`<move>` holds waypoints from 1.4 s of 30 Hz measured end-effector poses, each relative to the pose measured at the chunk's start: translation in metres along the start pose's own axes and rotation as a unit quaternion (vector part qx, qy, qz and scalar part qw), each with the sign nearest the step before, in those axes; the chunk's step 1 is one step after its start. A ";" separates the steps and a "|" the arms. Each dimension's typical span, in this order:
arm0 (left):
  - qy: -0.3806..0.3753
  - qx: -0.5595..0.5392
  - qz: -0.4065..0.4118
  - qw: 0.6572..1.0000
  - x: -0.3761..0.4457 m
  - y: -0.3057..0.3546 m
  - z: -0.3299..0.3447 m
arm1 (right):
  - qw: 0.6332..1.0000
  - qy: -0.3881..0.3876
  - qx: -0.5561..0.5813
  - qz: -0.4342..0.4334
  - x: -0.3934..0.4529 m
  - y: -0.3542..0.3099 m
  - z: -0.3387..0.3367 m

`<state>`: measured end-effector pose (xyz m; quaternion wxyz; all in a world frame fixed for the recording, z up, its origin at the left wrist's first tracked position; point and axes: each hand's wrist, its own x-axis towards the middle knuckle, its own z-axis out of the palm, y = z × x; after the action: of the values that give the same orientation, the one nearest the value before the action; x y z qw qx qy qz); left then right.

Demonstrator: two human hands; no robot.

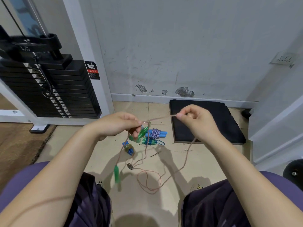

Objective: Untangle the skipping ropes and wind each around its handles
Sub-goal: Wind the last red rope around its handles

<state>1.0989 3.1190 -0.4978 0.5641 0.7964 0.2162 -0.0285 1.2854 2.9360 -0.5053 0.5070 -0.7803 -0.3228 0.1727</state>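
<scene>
My left hand (118, 124), at centre frame, has its fingers curled round a green handle (143, 132) and pinches the pinkish clear rope (164, 118) at a small loop; my right hand (195, 122), centre right, pinches the same rope between thumb and forefinger, so a short span runs taut between them. The rest sags to the tiled floor (205, 154) in loose coils at lower centre, and the second green handle (116, 173) dangles below left. I judge I'm still untangling — so feed slack toward the loop, don't yank it tight. Three wound ropes (155, 134) lie on the floor behind.
</scene>
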 end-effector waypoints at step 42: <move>-0.108 -0.034 -0.001 0.994 0.001 -0.003 0.010 | 0.994 -0.104 0.024 -0.007 -0.005 -0.001 0.001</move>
<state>1.1006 3.1110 -0.5046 0.6112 0.7685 0.1554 -0.1078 1.2812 2.9338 -0.5050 0.4901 -0.7438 -0.3748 0.2571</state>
